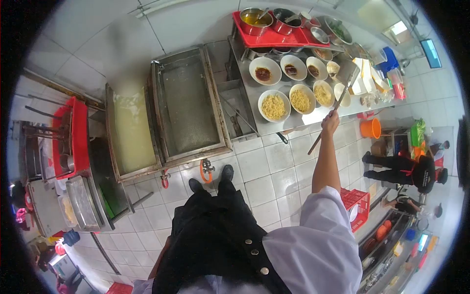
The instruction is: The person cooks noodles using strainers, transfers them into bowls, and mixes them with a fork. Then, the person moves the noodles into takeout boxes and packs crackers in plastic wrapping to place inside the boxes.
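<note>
My right hand (330, 122) is closed around the handle of a long-handled strainer (340, 99). Its squarish grey head reaches over the far right part of the steel counter (279, 128). Below and left of it, noodles fill several white bowls, among them a front-left bowl (273, 106), a middle bowl (302, 99) and a third bowl (323, 93). Behind them, dark sauce lies in a row of white bowls (265, 71). Another white bowl (342, 95) is partly hidden by the handle. Only part of my left arm shows beside the black apron; my left hand is out of sight.
Left of the counter are a vat of clear water (188, 103) and a vat of cloudy liquid (132, 132). Pots stand on a red tray (298, 38). An orange bucket (370, 128) and a red crate (356, 208) are rightward, with a person (423, 174) beyond.
</note>
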`<move>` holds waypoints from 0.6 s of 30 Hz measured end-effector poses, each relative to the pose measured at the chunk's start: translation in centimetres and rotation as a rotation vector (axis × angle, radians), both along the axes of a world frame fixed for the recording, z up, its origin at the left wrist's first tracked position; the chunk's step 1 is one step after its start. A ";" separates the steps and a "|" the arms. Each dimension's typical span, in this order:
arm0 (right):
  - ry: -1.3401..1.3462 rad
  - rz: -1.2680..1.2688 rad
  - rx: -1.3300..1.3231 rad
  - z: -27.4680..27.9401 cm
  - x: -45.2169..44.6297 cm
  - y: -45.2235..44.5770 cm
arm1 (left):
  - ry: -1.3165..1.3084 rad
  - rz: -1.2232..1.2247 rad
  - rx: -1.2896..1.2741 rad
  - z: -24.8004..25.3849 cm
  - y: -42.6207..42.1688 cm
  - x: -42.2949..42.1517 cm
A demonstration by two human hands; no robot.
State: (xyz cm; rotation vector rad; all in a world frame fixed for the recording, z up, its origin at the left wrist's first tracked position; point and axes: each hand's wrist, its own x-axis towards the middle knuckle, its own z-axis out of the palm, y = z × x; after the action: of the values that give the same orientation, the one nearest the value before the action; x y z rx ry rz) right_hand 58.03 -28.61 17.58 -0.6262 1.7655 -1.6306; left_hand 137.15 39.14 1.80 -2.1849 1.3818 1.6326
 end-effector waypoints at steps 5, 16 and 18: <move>0.086 0.029 0.009 0.6 0.9 1.2 | 0.038 -0.001 -0.037 -1.1 0.2 1.5; -0.237 0.868 0.279 9.1 36.6 18.3 | 0.104 0.105 -0.271 -8.7 9.8 -1.3; -0.169 1.035 0.365 11.1 48.2 20.8 | 0.117 0.319 -0.074 -10.1 9.7 -3.0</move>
State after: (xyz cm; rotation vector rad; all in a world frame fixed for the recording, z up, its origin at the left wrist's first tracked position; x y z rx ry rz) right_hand 106.25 -7.84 28.63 -0.9614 1.2057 -0.6118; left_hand 134.16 48.86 -8.28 -2.4965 1.1840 1.8658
